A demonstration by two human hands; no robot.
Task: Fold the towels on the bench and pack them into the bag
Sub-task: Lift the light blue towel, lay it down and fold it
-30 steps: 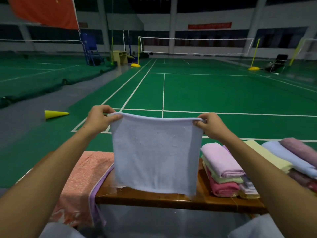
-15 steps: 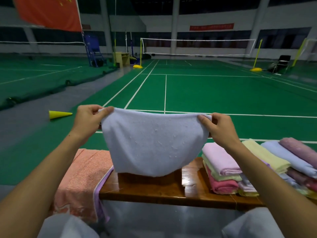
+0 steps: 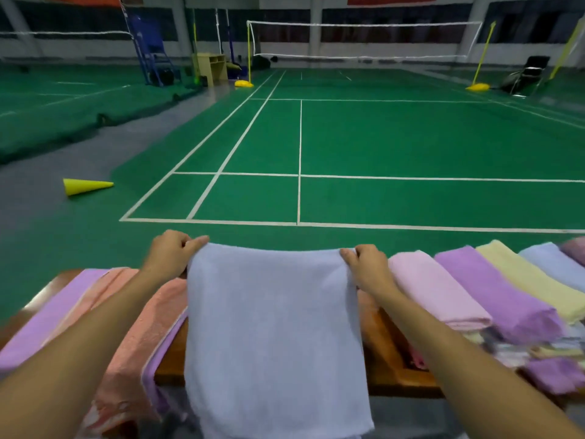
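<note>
A pale blue towel (image 3: 275, 331) lies spread over the wooden bench (image 3: 395, 372), its near end hanging over the front edge. My left hand (image 3: 171, 251) pinches its far left corner and my right hand (image 3: 364, 264) pinches its far right corner. To the left lie an unfolded salmon towel (image 3: 139, 337) and a purple towel (image 3: 47, 321). To the right sit folded towels: pink (image 3: 433, 289), purple (image 3: 493, 296), yellow (image 3: 531, 280) and pale blue (image 3: 557, 264). No bag is in view.
Beyond the bench stretches a green badminton court (image 3: 380, 137) with a net (image 3: 364, 39) at the back. A yellow cone (image 3: 85, 186) lies on the grey floor at left. A blue umpire chair (image 3: 152, 55) and a black chair (image 3: 528, 74) stand far off.
Both hands have lowered the pale blue towel from the air and laid it flat across the bench. The view has tilted down, showing more of the folded towels at right.
</note>
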